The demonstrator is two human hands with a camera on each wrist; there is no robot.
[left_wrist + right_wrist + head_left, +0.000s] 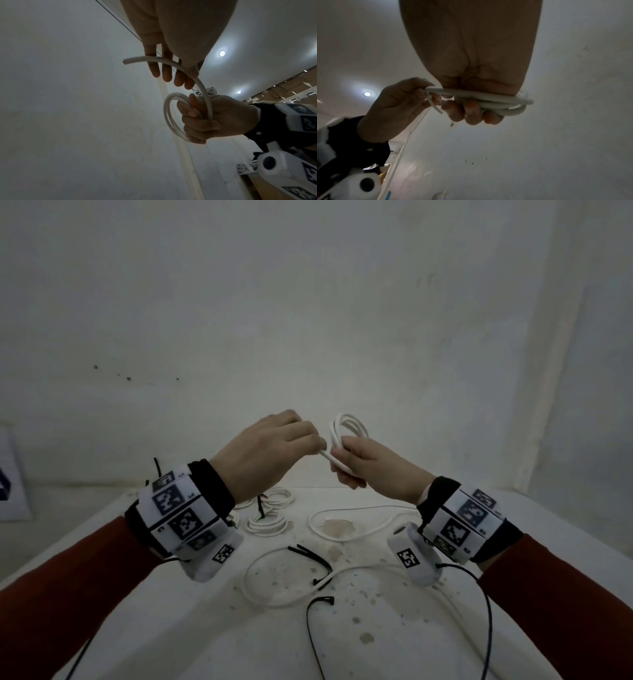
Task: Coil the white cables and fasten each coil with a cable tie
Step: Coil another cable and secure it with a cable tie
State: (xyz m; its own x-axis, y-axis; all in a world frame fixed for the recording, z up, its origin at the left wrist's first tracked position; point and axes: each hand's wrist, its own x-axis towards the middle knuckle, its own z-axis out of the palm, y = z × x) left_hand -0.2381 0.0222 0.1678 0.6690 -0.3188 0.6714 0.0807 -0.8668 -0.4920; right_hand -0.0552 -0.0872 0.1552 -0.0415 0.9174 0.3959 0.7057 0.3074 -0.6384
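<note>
Above the table, my right hand (342,462) grips a small coil of white cable (347,426), its loops standing up past the fingers. My left hand (317,445) is just to its left and pinches the same cable's free tail (325,456). In the left wrist view the tail (137,60) curves across my left fingers (167,73) and runs down into the coil (167,116) in the right hand (219,119). In the right wrist view the coil (498,102) lies under my right fingers (471,113). The left hand (399,100) holds the tail beside it.
On the white table (171,628), tied white coils (269,523) with a black tie (261,506) lie at the back. Two loose white cables (346,537) (260,597) and black cable ties (313,556) (313,611) lie in the middle. A wall stands close behind.
</note>
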